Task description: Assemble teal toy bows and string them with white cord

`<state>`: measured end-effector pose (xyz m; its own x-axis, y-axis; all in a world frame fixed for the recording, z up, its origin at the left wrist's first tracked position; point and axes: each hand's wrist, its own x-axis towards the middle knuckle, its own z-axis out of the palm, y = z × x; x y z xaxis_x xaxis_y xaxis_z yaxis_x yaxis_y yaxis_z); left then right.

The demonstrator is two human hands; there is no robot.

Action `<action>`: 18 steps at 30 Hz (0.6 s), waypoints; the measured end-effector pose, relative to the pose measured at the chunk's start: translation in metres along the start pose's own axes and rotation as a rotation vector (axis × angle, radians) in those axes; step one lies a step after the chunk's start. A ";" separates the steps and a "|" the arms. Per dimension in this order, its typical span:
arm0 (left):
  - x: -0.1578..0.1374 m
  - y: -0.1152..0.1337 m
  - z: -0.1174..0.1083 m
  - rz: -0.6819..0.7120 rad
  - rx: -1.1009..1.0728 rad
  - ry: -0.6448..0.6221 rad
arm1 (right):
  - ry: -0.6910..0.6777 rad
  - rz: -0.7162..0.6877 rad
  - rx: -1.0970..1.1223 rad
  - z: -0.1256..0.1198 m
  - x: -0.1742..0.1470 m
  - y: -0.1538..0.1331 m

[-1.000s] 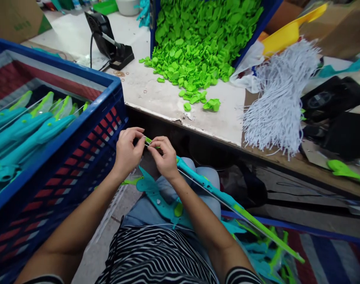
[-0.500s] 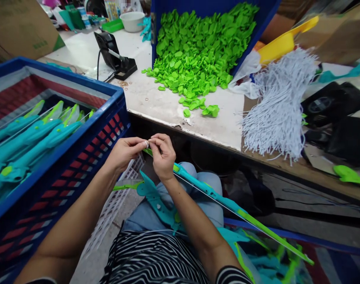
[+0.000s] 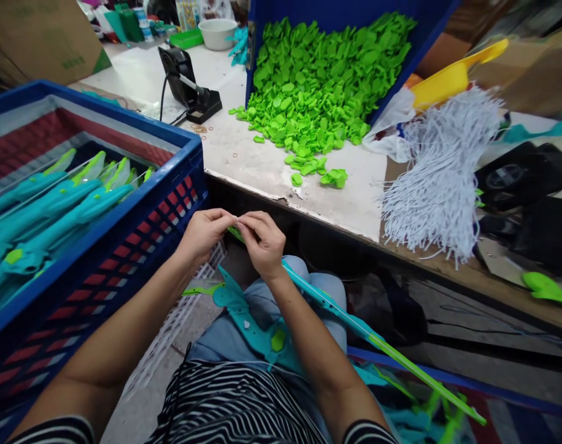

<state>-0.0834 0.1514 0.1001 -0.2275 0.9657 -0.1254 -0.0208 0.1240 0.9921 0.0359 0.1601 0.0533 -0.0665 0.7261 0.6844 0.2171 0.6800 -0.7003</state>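
Observation:
A teal and green plastic toy bow [image 3: 327, 301] lies slanted across my lap, with a white string running along its long limb. At its upper left end my left hand [image 3: 206, 233] pinches the white string [image 3: 236, 221] between thumb and forefinger. My right hand [image 3: 264, 242] pinches the same bit of string, fingertips almost touching the left ones. The fingers partly hide the string's end and the green limb tip [image 3: 235, 233]. A teal curved part with a green hexagonal piece [image 3: 278, 340] rests on my thighs below the right wrist.
To my left stands a blue crate [image 3: 170, 163] holding several strung toy bows. On the table [image 3: 350, 206] are a heap of green pieces [image 3: 327, 74], a bundle of white strings [image 3: 438, 179] and a black stand-mounted device [image 3: 188, 86]. Another bin with toy parts [image 3: 415, 401] sits lower right.
My hands have shifted slightly right and drawn closer together at the string, and less of the string shows between them. The camera view has moved slightly.

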 end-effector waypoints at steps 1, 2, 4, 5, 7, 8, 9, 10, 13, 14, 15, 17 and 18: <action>0.001 0.002 0.000 0.008 0.010 -0.009 | -0.011 -0.015 -0.009 -0.002 0.001 0.000; 0.001 0.003 -0.001 0.018 0.019 -0.015 | -0.029 -0.024 -0.025 -0.003 0.003 -0.001; 0.001 0.006 -0.002 0.043 0.040 -0.028 | -0.083 -0.036 -0.073 -0.007 0.006 -0.002; 0.001 0.008 -0.003 0.058 0.059 -0.046 | -0.110 -0.041 -0.104 -0.009 0.007 -0.002; 0.000 0.010 -0.005 0.107 0.139 -0.123 | -0.151 -0.053 -0.177 -0.012 0.009 -0.003; -0.001 0.011 -0.007 0.142 0.199 -0.170 | -0.169 -0.057 -0.216 -0.012 0.010 -0.004; -0.001 0.012 -0.009 0.182 0.269 -0.211 | -0.183 -0.062 -0.254 -0.013 0.010 -0.005; -0.001 0.013 -0.010 0.222 0.341 -0.242 | -0.191 -0.065 -0.289 -0.013 0.010 -0.005; -0.001 0.012 -0.013 0.327 0.511 -0.257 | -0.172 -0.070 -0.325 -0.013 0.009 -0.007; -0.001 0.012 -0.013 0.352 0.542 -0.253 | -0.162 -0.066 -0.310 -0.013 0.009 -0.008; 0.000 0.011 -0.013 0.373 0.564 -0.249 | -0.153 -0.057 -0.284 -0.013 0.008 -0.008; 0.001 0.008 -0.013 0.401 0.587 -0.235 | -0.139 -0.028 -0.217 -0.014 0.005 -0.007; 0.001 0.007 -0.013 0.411 0.595 -0.228 | -0.128 -0.012 -0.183 -0.014 0.004 -0.006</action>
<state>-0.0960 0.1505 0.1068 0.1049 0.9760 0.1906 0.5653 -0.2162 0.7960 0.0480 0.1572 0.0630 -0.1908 0.7333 0.6526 0.3878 0.6670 -0.6361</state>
